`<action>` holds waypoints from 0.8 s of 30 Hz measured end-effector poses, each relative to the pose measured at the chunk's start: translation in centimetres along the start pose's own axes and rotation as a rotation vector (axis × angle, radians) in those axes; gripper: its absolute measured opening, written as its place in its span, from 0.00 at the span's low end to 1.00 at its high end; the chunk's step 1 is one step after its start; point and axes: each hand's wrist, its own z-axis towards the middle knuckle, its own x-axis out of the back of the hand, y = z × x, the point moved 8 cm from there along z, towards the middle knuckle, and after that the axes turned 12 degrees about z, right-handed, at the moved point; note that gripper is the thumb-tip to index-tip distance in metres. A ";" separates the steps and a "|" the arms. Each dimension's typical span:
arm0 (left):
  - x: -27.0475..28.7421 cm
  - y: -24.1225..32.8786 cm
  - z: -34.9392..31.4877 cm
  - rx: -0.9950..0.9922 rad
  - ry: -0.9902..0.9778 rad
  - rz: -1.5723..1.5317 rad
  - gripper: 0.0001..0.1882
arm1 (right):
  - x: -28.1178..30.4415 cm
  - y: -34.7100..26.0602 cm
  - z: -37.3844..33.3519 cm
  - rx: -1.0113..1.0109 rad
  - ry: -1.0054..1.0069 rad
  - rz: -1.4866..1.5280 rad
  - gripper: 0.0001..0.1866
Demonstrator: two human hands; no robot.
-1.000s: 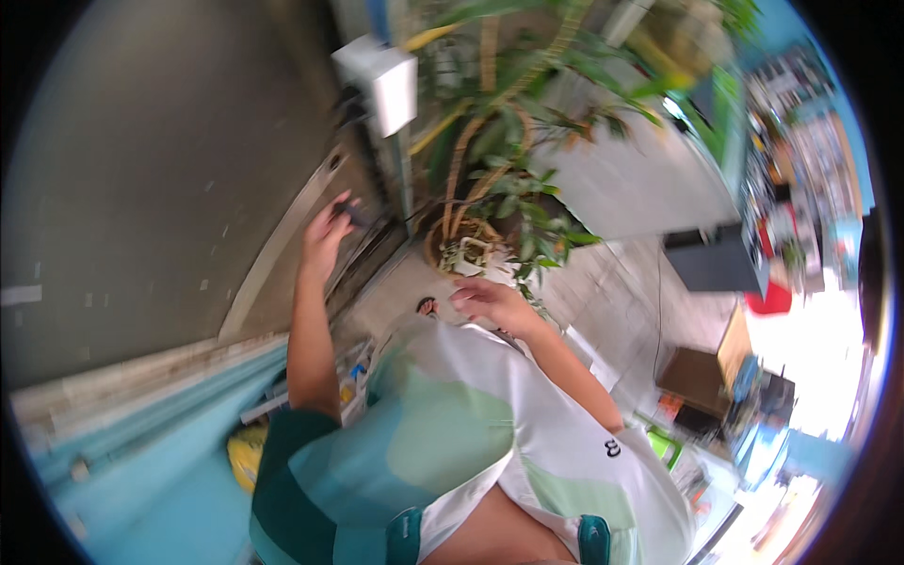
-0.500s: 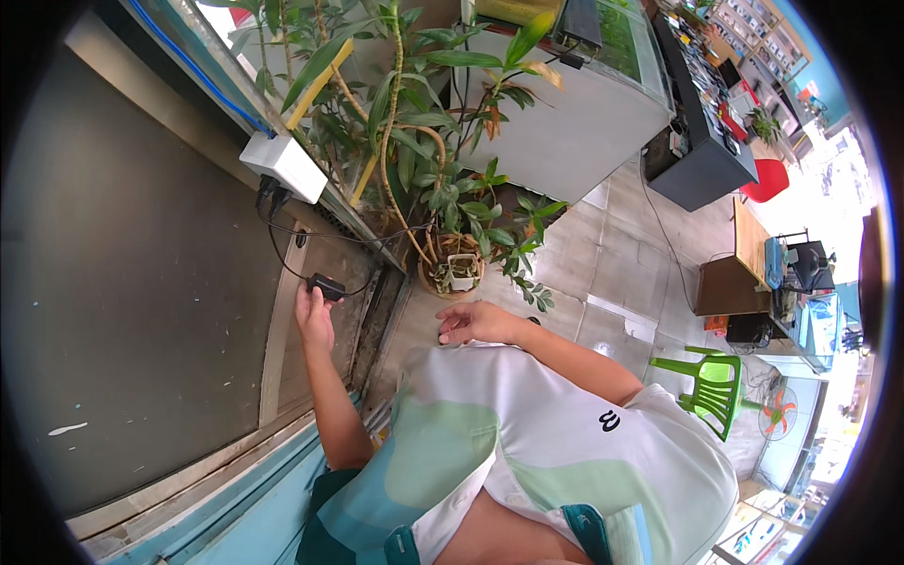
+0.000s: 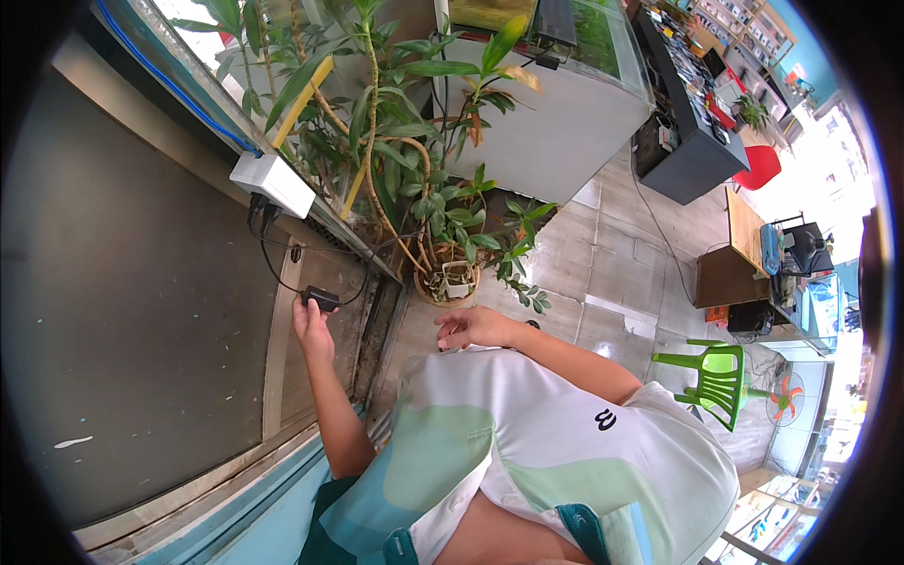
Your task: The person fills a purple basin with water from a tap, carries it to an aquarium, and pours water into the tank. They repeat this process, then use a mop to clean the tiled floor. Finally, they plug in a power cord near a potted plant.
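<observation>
My left hand [image 3: 313, 331] is closed around the lower side of a black power adapter [image 3: 321, 298], a small block with a thin cord at either end. One cord runs up to black plugs [image 3: 262, 215] seated in a white socket box [image 3: 272, 185] on the frame beside the dark panel. The other loops away toward the plant. In front of my shirt, my right hand [image 3: 474, 328] hangs with fingers loosely curled and a little apart; nothing shows in it. Just beyond it stands a potted plant [image 3: 443, 282] with long leafy stems.
A large dark panel [image 3: 141, 301] fills the left side. Behind the plant is a white cabinet [image 3: 556, 122] under a glass tank [image 3: 617, 47]. To the right are a dark counter [image 3: 692, 160], a wooden desk [image 3: 727, 264], a green plastic chair [image 3: 720, 386] and a fan [image 3: 783, 399].
The view has shifted slightly, so the socket box, plant and cabinet sit a bit further left. My left hand still holds the adapter, and my right hand stays near the shirt.
</observation>
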 end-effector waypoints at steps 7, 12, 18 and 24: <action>0.2 -0.6 0.4 -0.012 0.000 -0.025 0.14 | 0.1 0.6 0.2 -0.041 -0.016 0.015 0.41; -0.3 0.0 0.4 -0.013 -0.005 -0.020 0.15 | 0.3 0.9 0.5 -0.029 -0.008 0.025 0.42; -0.3 0.0 0.3 -0.011 0.004 -0.011 0.15 | 0.4 0.1 0.0 -0.032 0.018 0.016 0.41; 1.3 -1.8 0.8 0.014 0.113 0.025 0.18 | -0.1 -0.7 -0.3 -0.040 0.002 0.069 0.40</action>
